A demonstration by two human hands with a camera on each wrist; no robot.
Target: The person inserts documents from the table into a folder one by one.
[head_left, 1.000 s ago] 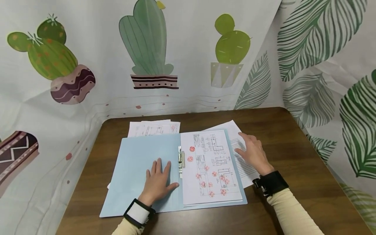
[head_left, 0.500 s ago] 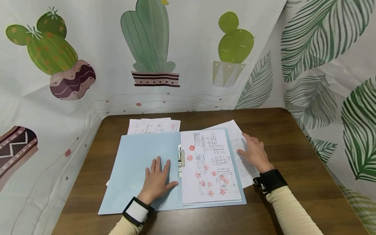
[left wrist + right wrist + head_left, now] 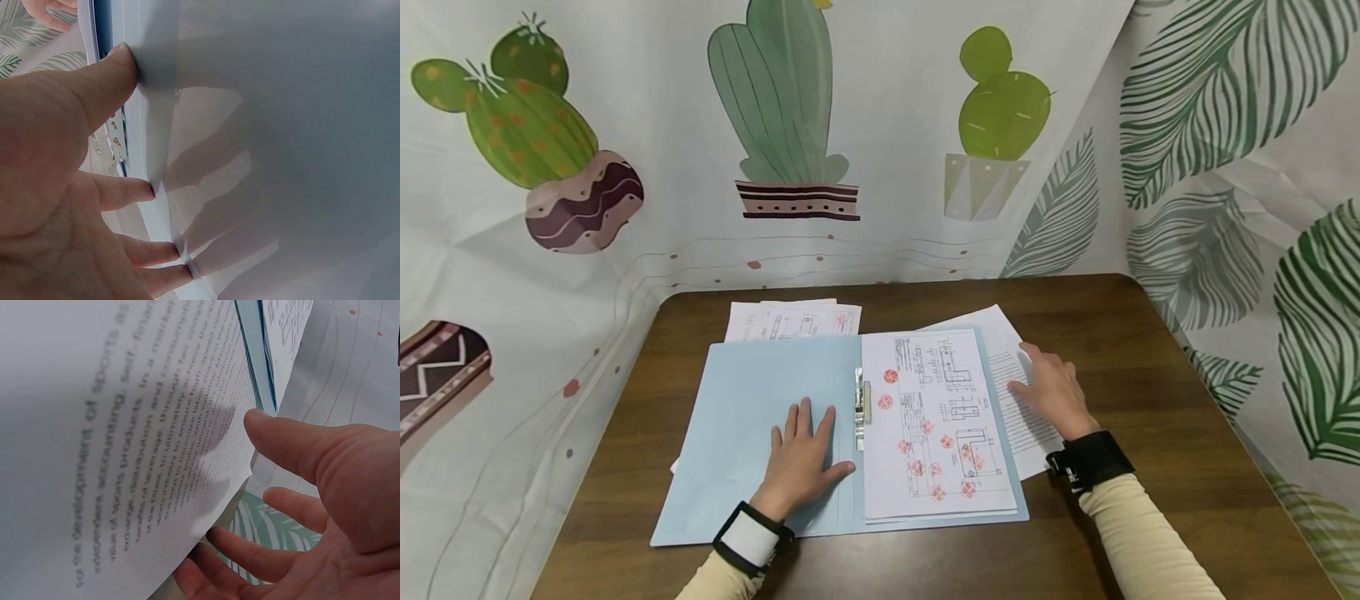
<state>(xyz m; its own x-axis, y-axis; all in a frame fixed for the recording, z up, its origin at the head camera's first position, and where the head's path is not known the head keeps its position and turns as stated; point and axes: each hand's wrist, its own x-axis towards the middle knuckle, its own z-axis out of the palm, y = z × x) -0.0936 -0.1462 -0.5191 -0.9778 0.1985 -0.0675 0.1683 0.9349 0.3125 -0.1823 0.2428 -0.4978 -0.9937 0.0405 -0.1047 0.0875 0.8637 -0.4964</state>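
A light blue folder (image 3: 752,417) lies spread on the brown table (image 3: 1150,350). My left hand (image 3: 802,457) rests flat on its left flap (image 3: 281,125), fingers straight, thumb near the metal clip (image 3: 861,408). On the right flap lies a sheet of technical drawings with red stamps (image 3: 936,425). My right hand (image 3: 1051,390) lies with relaxed fingers on a printed text sheet (image 3: 1011,375) that pokes out from under the folder's right edge. In the right wrist view that hand's fingers (image 3: 294,512) spread over the text sheet (image 3: 125,456).
More drawing sheets (image 3: 793,321) stick out behind the folder's top left. Printed cactus and leaf curtains (image 3: 775,125) wall in the table at the back, left and right. Bare wood shows to the right of the papers.
Both hands stay where they were; the right hand has shifted slightly on the text sheet. The head view has tipped a little.
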